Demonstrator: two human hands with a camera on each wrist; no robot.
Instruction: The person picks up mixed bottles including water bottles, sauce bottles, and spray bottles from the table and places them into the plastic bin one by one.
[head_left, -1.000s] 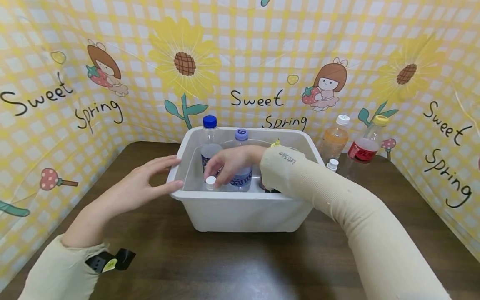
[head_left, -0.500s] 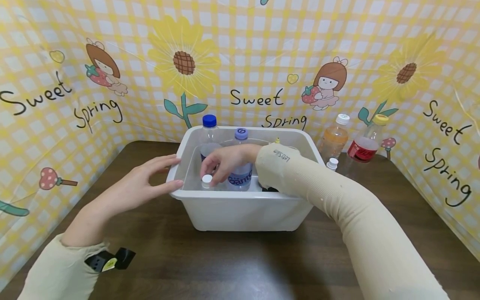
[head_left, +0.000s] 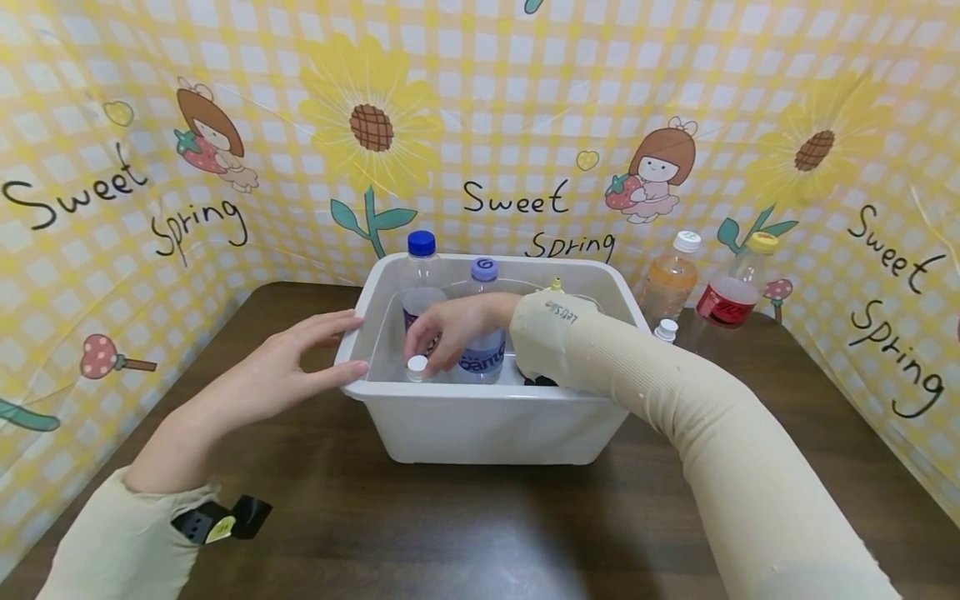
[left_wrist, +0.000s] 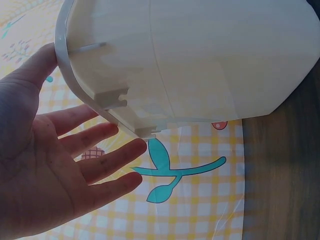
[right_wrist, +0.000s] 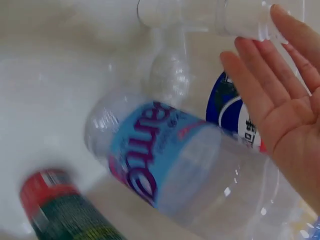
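A white plastic tub (head_left: 487,429) stands on the table with several bottles in it. My left hand (head_left: 281,367) rests on its left rim, fingers spread and fairly straight; the left wrist view shows the thumb (left_wrist: 44,65) touching the rim. My right hand (head_left: 453,329) reaches into the tub, thumb and fingers pinching the neck of a small clear bottle (right_wrist: 200,17) just below its white cap (head_left: 417,364). Beside that hand are a clear bottle with a purple-blue label (right_wrist: 145,150) and lilac cap (head_left: 483,269), and a blue-capped bottle (head_left: 423,271).
A dark green container with a red end (right_wrist: 75,210) lies in the tub. A yellow tip (head_left: 556,284) shows behind the right sleeve. Right of the tub stand an orange-drink bottle (head_left: 671,279), a red-labelled bottle (head_left: 727,300) and a small white cap (head_left: 665,330). A patterned cloth (head_left: 517,108) surrounds the table.
My right hand, with the small white-capped bottle, shifts slightly left and then a little back right and down. The left hand stays on the rim.
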